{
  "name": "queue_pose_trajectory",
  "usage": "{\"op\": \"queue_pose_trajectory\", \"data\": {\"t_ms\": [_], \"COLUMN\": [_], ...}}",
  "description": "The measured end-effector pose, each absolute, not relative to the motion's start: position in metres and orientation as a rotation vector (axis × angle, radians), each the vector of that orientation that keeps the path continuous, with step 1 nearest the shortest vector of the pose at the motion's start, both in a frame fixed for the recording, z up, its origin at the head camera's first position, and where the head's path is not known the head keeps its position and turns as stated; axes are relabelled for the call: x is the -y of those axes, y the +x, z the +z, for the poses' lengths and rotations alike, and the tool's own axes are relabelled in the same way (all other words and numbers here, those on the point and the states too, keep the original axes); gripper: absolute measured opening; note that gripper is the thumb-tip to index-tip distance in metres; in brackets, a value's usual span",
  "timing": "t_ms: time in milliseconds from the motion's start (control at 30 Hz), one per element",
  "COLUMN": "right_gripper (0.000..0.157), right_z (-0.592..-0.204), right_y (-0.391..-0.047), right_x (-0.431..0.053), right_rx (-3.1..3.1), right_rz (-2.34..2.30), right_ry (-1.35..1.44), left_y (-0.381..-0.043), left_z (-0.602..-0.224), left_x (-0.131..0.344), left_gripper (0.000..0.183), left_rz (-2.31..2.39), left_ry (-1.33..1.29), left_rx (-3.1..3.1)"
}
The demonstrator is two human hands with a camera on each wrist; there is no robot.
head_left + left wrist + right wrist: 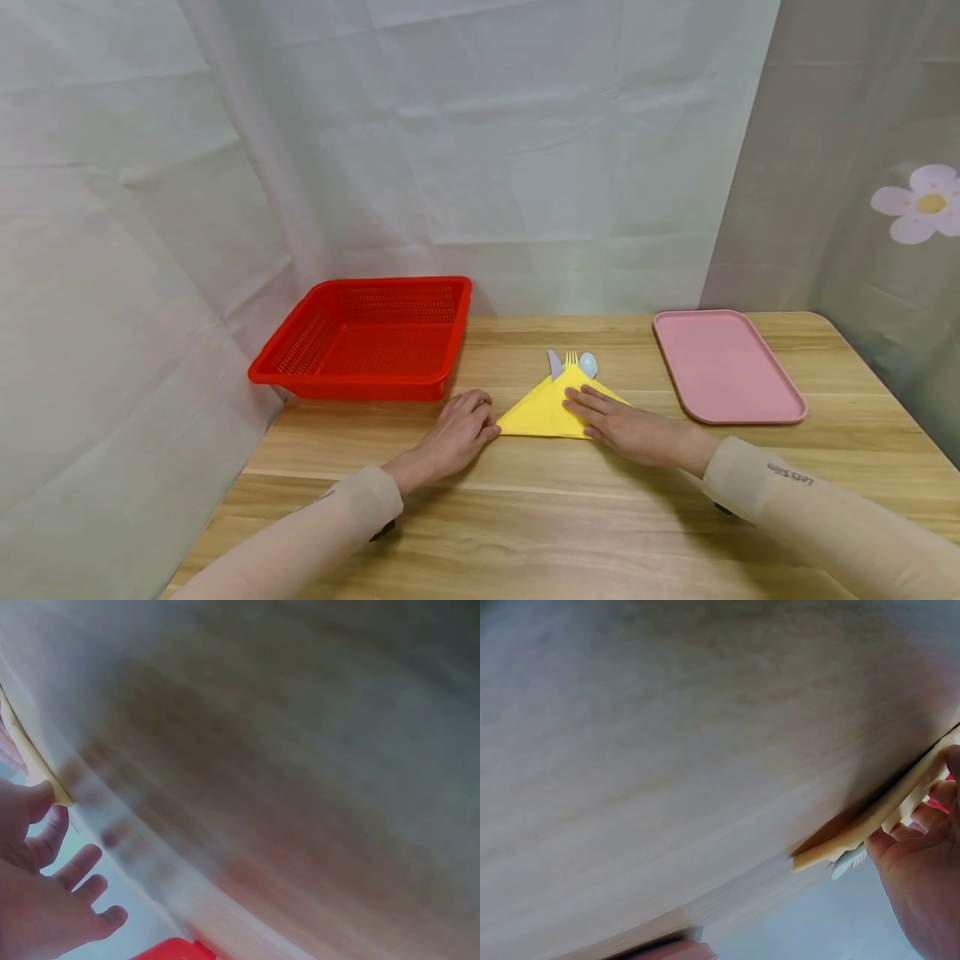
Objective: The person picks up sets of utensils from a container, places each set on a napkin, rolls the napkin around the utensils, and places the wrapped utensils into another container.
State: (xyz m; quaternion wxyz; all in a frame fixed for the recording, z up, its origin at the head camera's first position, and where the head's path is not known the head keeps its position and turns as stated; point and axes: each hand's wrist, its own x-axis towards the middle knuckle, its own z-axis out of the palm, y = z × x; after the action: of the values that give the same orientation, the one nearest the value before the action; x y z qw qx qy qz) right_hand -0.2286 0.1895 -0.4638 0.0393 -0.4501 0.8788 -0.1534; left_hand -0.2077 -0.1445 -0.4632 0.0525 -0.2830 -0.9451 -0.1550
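A yellow napkin (536,414), folded into a triangle, lies on the wooden table with its long edge toward me. From behind its top point stick out a lilac knife (555,363), a yellow fork (572,359) and a pale blue spoon (588,365); their lower parts are hidden. My left hand (459,432) pinches the napkin's left corner between thumb and index finger, the other fingers spread apart in the left wrist view. Across the napkin's right half lies my right hand (633,429), its fingers extended and resting on the cloth near the middle.
A red plastic basket (375,387) stands at the back left, just beyond my left hand. At the back right lies a pink tray (727,367). Pale curtains (525,167) hang behind the table (540,525) and along both sides.
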Motion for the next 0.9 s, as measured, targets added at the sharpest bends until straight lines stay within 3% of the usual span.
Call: {"op": "queue_pose_trajectory", "data": {"t_ms": [433,900], "right_gripper": [0.052,0.051], "right_z": [-0.4664,-0.4621], "right_y": [-0.2299,-0.2294], "right_x": [-0.1901,-0.19], "right_rx": [-2.733,-2.702], "right_rz": [-0.418,-0.446], "right_ry": [-1.48,-1.449], "left_y": [-0.212,-0.2107], "left_z": [-0.4645,-0.4649], "left_x": [0.1415,0.1384], "left_gripper": [0.012,0.017], "left_rz": [-0.31,-0.375], "left_ry": [-0.959,-0.825], "left_rx": [2.795,2.887]}}
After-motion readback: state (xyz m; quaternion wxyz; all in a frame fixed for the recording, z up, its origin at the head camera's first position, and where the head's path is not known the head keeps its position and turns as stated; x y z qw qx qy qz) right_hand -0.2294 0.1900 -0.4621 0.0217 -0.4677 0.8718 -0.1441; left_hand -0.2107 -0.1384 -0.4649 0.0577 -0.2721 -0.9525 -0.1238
